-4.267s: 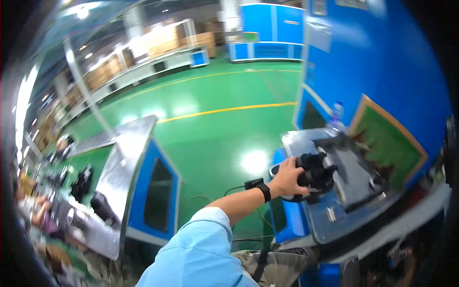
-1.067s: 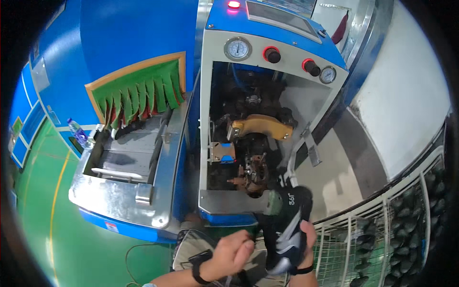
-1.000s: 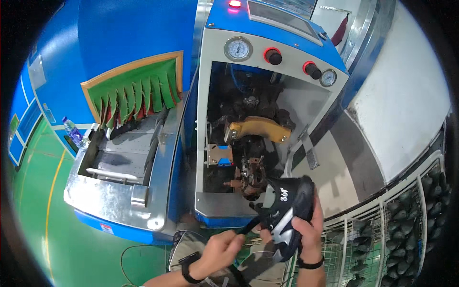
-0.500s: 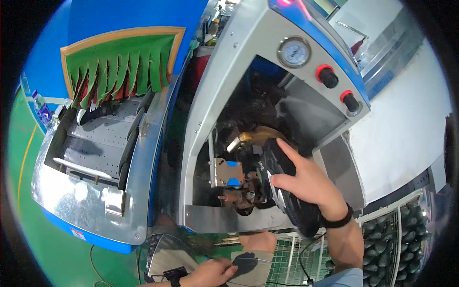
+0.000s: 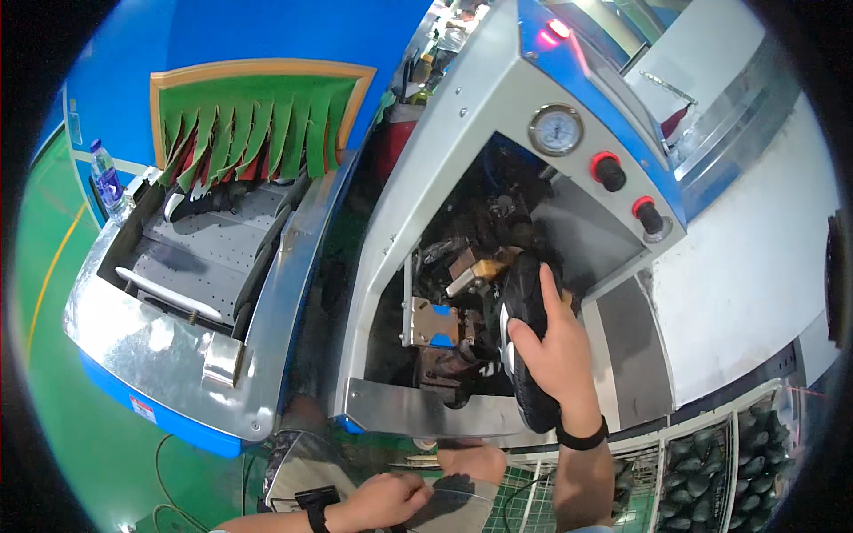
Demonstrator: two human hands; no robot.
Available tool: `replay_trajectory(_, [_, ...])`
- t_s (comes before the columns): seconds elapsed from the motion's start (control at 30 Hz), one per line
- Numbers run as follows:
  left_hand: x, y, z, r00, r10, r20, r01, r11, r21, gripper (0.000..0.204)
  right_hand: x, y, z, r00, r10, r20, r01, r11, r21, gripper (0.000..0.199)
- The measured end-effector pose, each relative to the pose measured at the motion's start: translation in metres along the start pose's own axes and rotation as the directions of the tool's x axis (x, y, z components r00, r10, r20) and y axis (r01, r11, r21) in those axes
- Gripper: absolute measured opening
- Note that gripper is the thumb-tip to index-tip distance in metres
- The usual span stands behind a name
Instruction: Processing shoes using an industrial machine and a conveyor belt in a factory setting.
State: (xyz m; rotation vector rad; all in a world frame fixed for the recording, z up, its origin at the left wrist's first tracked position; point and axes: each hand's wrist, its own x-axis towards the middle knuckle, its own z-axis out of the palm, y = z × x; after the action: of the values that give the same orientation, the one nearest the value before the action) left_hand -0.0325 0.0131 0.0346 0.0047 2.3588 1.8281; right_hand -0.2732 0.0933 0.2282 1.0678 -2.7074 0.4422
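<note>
My right hand (image 5: 562,355) grips a black shoe (image 5: 524,302) with a white patch along its side, thumb on the near side and index finger stretched along it. The shoe stands steeply in the opening of a grey and blue machine (image 5: 378,293), beside metal parts and a brass-coloured piece (image 5: 475,274). Whether it touches them I cannot tell. Low in front, my left hand (image 5: 386,499) rests on my thigh, fingers loosely curled, with nothing visible in them. Another black shoe (image 5: 204,204) with a white toe lies on the conveyor at left, partly under green strips.
A perforated conveyor (image 5: 209,244) runs under a green strip curtain (image 5: 258,124). The machine carries a gauge (image 5: 555,130) and red-ringed knobs (image 5: 609,171). A bottle (image 5: 107,182) stands at far left. Racks of dark rounded pieces (image 5: 693,480) stand at lower right.
The view has shifted. My right hand has brought the shoe more upright, its lower end moving left toward the machine's front edge. The left hand stays on the thigh, its fingers more curled.
</note>
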Motion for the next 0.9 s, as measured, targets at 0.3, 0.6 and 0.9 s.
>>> replay_trajectory(0.3, [-0.019,0.037,0.021,0.998,-0.026,0.053,0.026,1.000,0.007,0.039,-0.081,-0.007,-0.006,0.936,-0.179,-0.302,0.162,0.983,-0.082,0.091])
replay_trajectory(0.6, [-0.022,0.066,0.004,0.943,0.055,0.328,0.318,0.146,-0.937,0.071,-0.250,-0.042,-0.046,0.911,-0.402,-0.092,0.404,0.915,0.006,0.058])
replay_trajectory(0.9, [-0.026,0.047,0.036,0.929,-0.368,0.048,0.334,0.772,-0.541,0.047,-0.102,-0.005,0.019,0.901,0.034,0.432,-0.342,-0.554,0.759,0.050])
